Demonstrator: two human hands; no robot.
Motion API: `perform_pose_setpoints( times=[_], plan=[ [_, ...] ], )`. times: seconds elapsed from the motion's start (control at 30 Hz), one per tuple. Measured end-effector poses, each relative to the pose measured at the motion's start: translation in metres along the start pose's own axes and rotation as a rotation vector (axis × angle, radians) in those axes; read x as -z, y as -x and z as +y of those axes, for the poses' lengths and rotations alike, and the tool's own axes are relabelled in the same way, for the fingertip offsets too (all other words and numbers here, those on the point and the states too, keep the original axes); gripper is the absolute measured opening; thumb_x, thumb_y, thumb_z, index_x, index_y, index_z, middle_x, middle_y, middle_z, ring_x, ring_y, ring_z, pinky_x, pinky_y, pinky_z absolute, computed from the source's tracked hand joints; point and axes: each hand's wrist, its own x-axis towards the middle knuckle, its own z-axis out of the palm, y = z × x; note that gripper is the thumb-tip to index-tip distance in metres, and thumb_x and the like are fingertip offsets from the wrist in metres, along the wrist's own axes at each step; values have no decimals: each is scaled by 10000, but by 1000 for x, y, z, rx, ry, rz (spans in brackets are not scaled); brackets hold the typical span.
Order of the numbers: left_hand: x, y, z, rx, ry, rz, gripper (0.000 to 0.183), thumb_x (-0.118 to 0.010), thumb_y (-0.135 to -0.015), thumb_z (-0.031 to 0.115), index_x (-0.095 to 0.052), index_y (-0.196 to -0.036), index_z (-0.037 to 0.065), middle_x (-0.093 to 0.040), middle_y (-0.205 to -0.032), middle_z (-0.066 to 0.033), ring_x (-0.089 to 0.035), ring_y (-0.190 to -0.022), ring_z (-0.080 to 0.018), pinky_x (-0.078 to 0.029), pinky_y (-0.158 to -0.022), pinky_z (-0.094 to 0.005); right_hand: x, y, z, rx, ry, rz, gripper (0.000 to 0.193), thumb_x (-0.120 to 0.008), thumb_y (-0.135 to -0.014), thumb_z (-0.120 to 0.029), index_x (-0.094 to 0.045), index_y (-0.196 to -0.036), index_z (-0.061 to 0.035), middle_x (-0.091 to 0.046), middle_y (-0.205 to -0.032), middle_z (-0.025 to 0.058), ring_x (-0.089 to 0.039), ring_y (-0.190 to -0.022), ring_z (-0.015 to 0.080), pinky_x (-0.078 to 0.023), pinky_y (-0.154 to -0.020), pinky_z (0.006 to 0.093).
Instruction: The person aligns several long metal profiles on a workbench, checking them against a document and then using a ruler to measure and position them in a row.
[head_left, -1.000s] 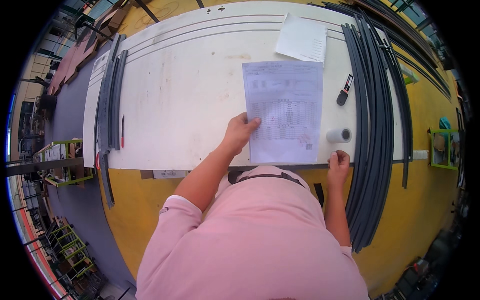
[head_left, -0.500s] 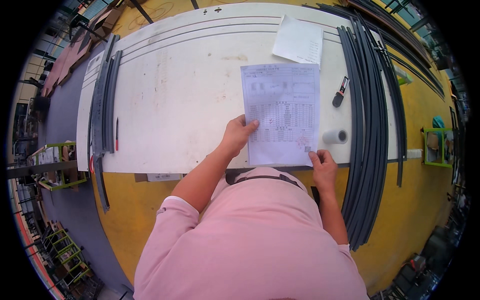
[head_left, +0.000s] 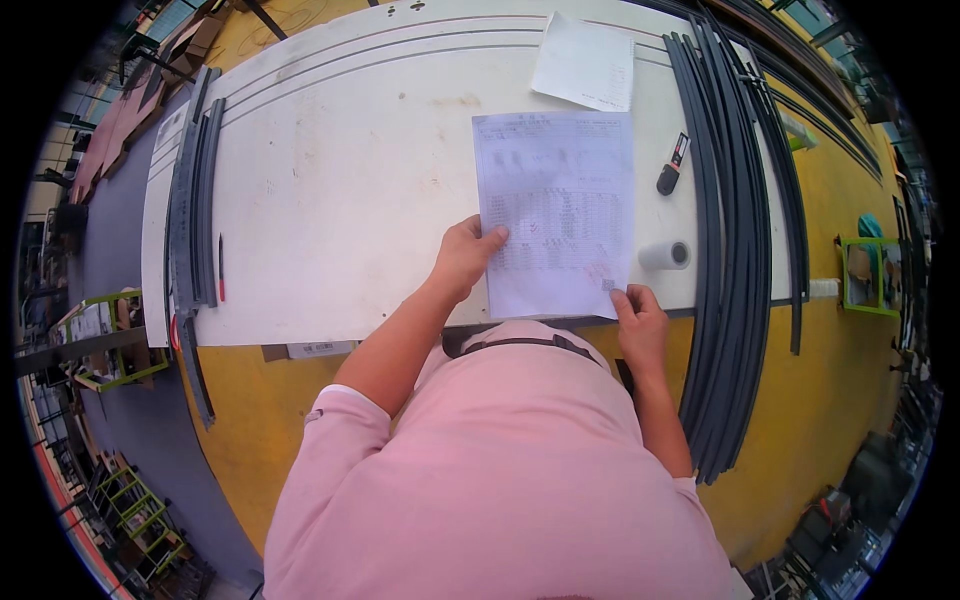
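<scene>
A printed sheet of paper point(head_left: 555, 170) with tables and a reddish stamp is held up over the near part of the white table point(head_left: 340, 190). My left hand point(head_left: 466, 258) pinches its left edge, thumb on the front. At its lower right corner, my right hand point(head_left: 641, 318) grips the paper between thumb and fingers. Beyond the sheet lies a white paper point(head_left: 583, 62) with a few lines of writing. To the right of the held sheet are a black-handled utility knife point(head_left: 673, 165) and a roll of clear film point(head_left: 664, 255).
A bundle of long dark grey strips point(head_left: 728, 260) runs along the table's right side and overhangs the near edge. More grey strips point(head_left: 205, 200) lie at the left end, beside a thin red-and-black pen-like tool point(head_left: 221, 270). A green-framed cart point(head_left: 870, 275) stands at right.
Both hands still hold the sheet in much the same pose. The whole view has shifted slightly, so the table and its things appear a little higher and further left.
</scene>
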Motion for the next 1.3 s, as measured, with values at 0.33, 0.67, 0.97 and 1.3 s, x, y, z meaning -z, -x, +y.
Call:
perform_pose_setpoints(
  times=[0.33,0.67,0.97,1.3],
  plan=[
    [1,0,-4,5,19,-15,414,-639,-1046,105,-589,-1389,-122,-713,-1267,-203,-701,-1116,-262,-550,-997,-385,-7,4,11,12,-92,39,326,-761,-971,-231,-699,-1143,39,-778,-1017,154,-716,-896,200,-564,-834,349],
    [0,-4,-7,13,-7,-21,415,-640,-1050,112,-587,-1390,-120,-712,-1267,-205,-703,-1109,-254,-549,-992,-371,-7,5,7,-21,-152,38,295,-750,-985,-204,-689,-1166,21,-775,-1023,116,-710,-909,160,-565,-848,328],
    [-1,-5,-6,24,40,-31,403,-651,-1051,117,-596,-1377,-113,-718,-1258,-186,-692,-1115,-242,-533,-1014,-371,-10,2,15,-34,-171,50,284,-758,-980,-200,-689,-1144,22,-762,-983,91,-685,-871,140,-560,-818,319],
    [-1,-4,-5,3,32,-38,398,-633,-1055,106,-592,-1388,-109,-718,-1259,-187,-702,-1091,-236,-550,-984,-362,-10,3,14,-1,-144,54,283,-763,-984,-220,-688,-1126,14,-751,-943,92,-675,-828,147,-555,-783,318]
  ],
)
